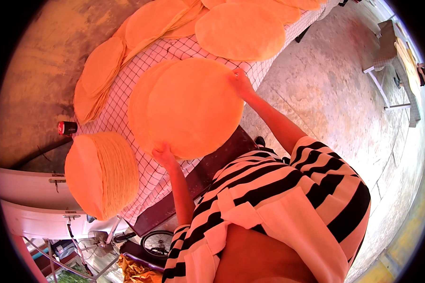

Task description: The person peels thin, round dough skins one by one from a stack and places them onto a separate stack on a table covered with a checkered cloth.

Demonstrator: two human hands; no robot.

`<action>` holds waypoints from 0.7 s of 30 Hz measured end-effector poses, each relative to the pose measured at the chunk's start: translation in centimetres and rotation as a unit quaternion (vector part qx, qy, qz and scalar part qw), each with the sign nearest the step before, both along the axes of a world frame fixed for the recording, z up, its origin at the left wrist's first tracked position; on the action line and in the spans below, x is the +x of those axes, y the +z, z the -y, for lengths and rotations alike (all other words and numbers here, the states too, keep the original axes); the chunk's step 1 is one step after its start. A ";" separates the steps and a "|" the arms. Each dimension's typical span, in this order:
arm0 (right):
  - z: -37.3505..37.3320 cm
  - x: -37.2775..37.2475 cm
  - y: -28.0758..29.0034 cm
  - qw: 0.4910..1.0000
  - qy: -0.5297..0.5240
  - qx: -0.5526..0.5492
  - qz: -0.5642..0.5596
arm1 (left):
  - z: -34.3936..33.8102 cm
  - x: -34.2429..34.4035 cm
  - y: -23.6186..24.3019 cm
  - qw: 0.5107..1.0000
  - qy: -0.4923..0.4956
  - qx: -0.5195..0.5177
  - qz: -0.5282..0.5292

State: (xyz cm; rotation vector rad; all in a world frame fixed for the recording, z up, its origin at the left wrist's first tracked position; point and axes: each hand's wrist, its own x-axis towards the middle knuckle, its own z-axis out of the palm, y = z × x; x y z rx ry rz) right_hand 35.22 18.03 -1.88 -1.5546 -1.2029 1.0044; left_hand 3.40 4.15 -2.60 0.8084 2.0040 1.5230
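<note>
A large thin round sheet, tinted orange like much of the picture, lies in front of me on top of several similar sheets that fan out at its left. My right hand grips its far right edge, with the fingers curled over the rim. At its near edge, my left hand pinches the rim with the thumb and fingers partly hidden. To the left stands a tall, tilted stack of the same round sheets. All rest on a table with a checked cloth.
More overlapping round sheets line the far side, and another pile lies beyond my right hand. A red and black can is at the left edge. Below are a dark red table edge and a wheel. Another table stands far right.
</note>
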 end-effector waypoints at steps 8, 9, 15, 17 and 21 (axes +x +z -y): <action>0.2 0.0 -0.8 0.997 0.063 0.009 0.031 | 2.4 3.0 2.8 0.962 0.038 0.010 0.271; 0.5 -0.4 -0.1 0.998 0.060 0.006 0.026 | 2.8 3.1 2.5 0.964 0.041 0.011 0.264; 2.6 -1.3 -1.1 0.991 0.070 -0.030 0.106 | 2.6 2.7 0.9 0.986 0.024 0.026 0.163; 3.5 -1.5 -1.0 0.995 0.081 -0.023 0.051 | 2.0 1.3 0.9 0.989 0.019 0.068 0.128; 5.2 -2.9 0.6 0.998 0.011 0.013 -0.061 | 1.8 0.9 0.7 0.992 0.053 0.093 0.065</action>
